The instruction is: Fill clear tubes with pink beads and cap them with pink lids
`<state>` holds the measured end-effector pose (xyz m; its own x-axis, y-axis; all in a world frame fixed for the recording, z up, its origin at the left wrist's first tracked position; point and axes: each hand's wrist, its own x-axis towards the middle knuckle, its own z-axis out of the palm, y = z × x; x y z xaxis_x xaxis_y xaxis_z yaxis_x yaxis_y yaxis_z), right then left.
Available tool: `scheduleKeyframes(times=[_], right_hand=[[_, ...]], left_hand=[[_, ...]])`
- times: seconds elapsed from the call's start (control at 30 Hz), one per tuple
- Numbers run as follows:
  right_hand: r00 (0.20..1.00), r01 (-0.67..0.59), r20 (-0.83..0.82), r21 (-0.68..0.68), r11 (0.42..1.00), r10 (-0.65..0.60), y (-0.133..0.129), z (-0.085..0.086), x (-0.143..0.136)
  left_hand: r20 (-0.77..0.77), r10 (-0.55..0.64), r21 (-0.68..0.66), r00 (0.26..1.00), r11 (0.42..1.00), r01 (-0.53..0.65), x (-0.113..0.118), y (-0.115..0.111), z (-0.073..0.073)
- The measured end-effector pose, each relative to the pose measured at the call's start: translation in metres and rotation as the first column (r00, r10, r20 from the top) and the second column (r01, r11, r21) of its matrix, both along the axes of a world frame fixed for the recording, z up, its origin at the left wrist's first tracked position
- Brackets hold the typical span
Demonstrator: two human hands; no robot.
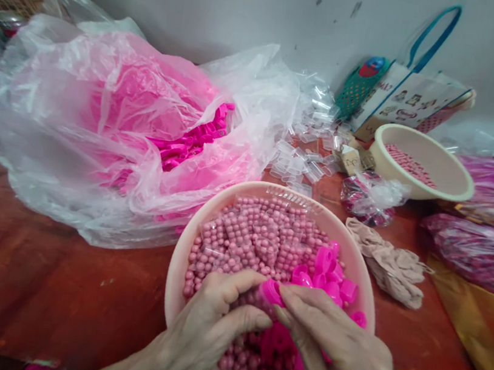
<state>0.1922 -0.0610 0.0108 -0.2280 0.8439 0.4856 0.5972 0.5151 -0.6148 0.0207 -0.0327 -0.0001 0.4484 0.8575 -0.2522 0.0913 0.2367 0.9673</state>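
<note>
Both hands pinch a pink cap [272, 291]: left hand [214, 315], right hand [334, 350], over the bead-filled bowl [181, 261]. A plastic bag [112, 129] fills the upper left; a cream bowl [454, 177] sits upper right.

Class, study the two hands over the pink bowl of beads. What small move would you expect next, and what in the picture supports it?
Probably pressing the pink cap fully on. The left hand and right hand meet above the bowl, both pinching at the cap between their fingertips. What it closes is hidden by the fingers. Loose caps lie on the beads beside them.
</note>
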Motion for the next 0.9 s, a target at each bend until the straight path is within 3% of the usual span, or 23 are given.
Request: scheduleKeyframes(times=[0.17, 0.27, 0.4, 0.5, 0.63, 0.77, 0.83, 0.9], right_hand=[[0.942, -0.010, 0.333, 0.118, 0.993, -0.030, -0.005, -0.019, 0.000], [0.898, -0.040, 0.436, 0.225, 0.973, -0.064, -0.005, -0.024, -0.004], [0.897, -0.021, 0.431, 0.272, 0.962, -0.102, -0.002, -0.021, -0.011], [0.893, 0.002, 0.414, 0.386, 0.922, -0.175, 0.001, -0.016, -0.018], [0.885, -0.078, 0.435, 0.492, 0.867, -0.167, 0.007, -0.014, -0.023], [0.900, -0.140, 0.434, 0.368, 0.919, -0.036, 0.012, -0.014, -0.024], [0.942, -0.095, 0.335, 0.196, 0.976, 0.024, 0.014, -0.012, -0.019], [0.977, -0.051, 0.203, -0.054, 0.997, 0.061, 0.016, -0.005, -0.009]], left_hand=[[0.129, 0.078, -0.210, 0.989, 0.976, -0.050, 0.000, 0.000, 0.003], [0.189, 0.114, -0.294, 0.975, 0.954, -0.055, 0.001, -0.004, 0.000], [0.147, 0.129, -0.181, 0.981, 0.978, -0.101, -0.001, -0.010, -0.004], [0.100, 0.128, -0.090, 0.987, 0.989, -0.119, -0.003, -0.013, -0.006], [0.189, 0.086, -0.133, 0.978, 0.989, -0.061, -0.003, -0.014, -0.007], [0.216, 0.127, -0.145, 0.968, 0.985, -0.097, 0.000, -0.009, -0.002], [0.239, 0.184, -0.163, 0.954, 0.976, -0.147, 0.002, -0.005, 0.003], [0.280, 0.240, -0.202, 0.930, 0.961, -0.187, 0.002, -0.003, 0.006]])
